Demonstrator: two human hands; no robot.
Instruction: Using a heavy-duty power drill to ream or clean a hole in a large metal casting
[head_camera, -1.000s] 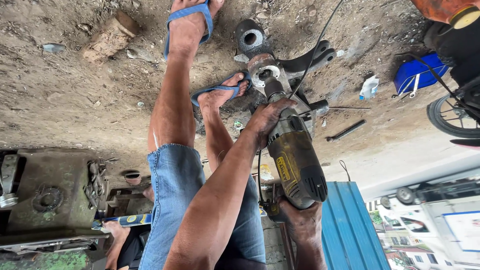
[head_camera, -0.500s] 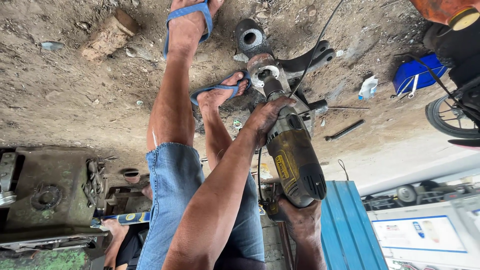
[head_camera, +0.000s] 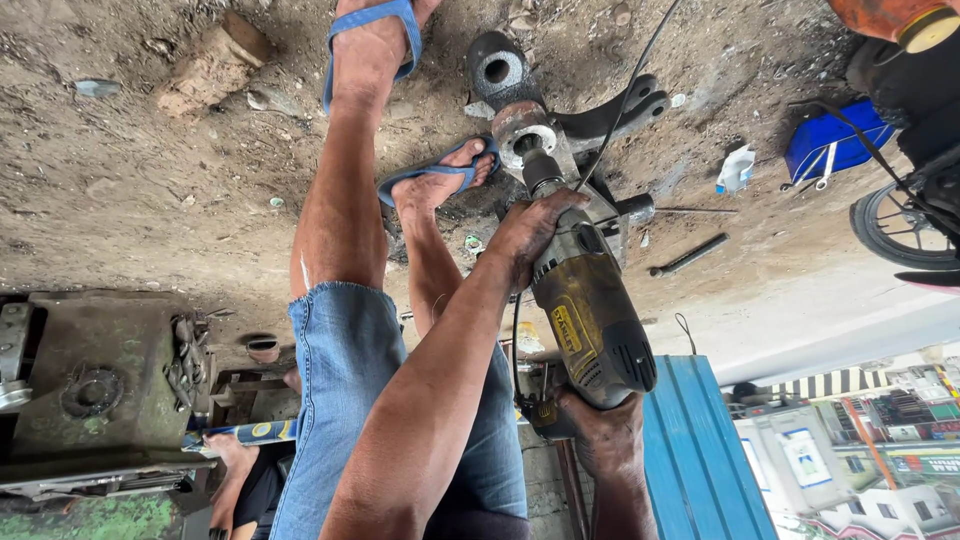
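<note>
Drill (head_camera: 590, 315) | left hand (head_camera: 528, 232) gripped its nose, right hand (head_camera: 600, 435) its handle | bit in steel hub (head_camera: 522, 130) | risk: bit jamming, drill wrenching wrists, foot (head_camera: 440, 180) near.

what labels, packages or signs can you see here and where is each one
Yellow label: rectangular sticker on the side of the power drill held in both hands.
White packet: crumpled, on the dirt beside the blue container.
White signboard: upright panel with blue patches, lower right, by the blue metal sheet.
</note>
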